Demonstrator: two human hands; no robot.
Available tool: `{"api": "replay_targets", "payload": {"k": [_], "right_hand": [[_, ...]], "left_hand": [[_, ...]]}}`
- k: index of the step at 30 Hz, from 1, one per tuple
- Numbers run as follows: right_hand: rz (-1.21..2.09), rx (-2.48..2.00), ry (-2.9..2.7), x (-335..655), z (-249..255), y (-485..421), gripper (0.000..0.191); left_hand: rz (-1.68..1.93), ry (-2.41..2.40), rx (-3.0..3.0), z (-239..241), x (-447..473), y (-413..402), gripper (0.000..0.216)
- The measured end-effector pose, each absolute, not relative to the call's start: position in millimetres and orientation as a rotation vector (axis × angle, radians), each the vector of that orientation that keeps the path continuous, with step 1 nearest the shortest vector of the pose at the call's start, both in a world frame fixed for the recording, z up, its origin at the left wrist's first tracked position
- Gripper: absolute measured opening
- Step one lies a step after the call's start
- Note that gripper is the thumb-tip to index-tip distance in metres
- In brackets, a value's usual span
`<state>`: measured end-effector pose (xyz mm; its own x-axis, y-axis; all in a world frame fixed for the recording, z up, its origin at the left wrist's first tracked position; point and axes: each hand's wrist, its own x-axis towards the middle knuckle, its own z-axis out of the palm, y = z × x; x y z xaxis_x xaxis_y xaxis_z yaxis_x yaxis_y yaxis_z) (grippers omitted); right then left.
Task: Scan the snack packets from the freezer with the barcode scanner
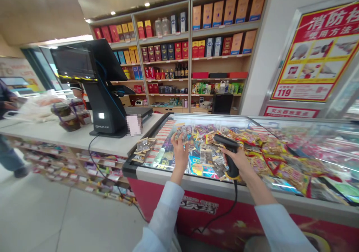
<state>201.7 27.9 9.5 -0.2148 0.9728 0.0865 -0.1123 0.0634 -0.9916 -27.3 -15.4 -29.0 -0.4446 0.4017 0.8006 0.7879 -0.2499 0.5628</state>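
The left hand [180, 151] holds a small packet [183, 131] in its fingers [174, 139]. To its right, the right hand [242, 162] grips a black scanner [231, 161].

Shiny plastic packets [255, 164], smooth shiny glass top [161, 154].
The scanner [231, 160] looks like dull, hard plastic. The sleeves [165, 203] look like soft, dull cloth. The shelves [221, 64] look like smooth wood, and the floor [30, 207] has a smooth shine.

Clear, round plastic tubs [70, 123], perhaps of food, stand on the long white desk [42, 133]; a rectangular red-and-yellow poster [315, 55] hangs rightward.
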Motion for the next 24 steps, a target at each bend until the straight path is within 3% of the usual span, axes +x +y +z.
{"api": "replay_targets", "payload": {"k": [11,24], "right_hand": [[1.538,-0.845,-1.395,80.7,7.0,7.0,0.028],[1.7,-0.822,-1.378,6.4,-22.7,-2.6,0.023]], "left_hand": [[-1.739,-1.829,-1.143,-48.0,-124.0,-71.4,0.049],[-1.638,-1.929,-1.16,-88.4,-172.2,-95.5,0.047]]}}
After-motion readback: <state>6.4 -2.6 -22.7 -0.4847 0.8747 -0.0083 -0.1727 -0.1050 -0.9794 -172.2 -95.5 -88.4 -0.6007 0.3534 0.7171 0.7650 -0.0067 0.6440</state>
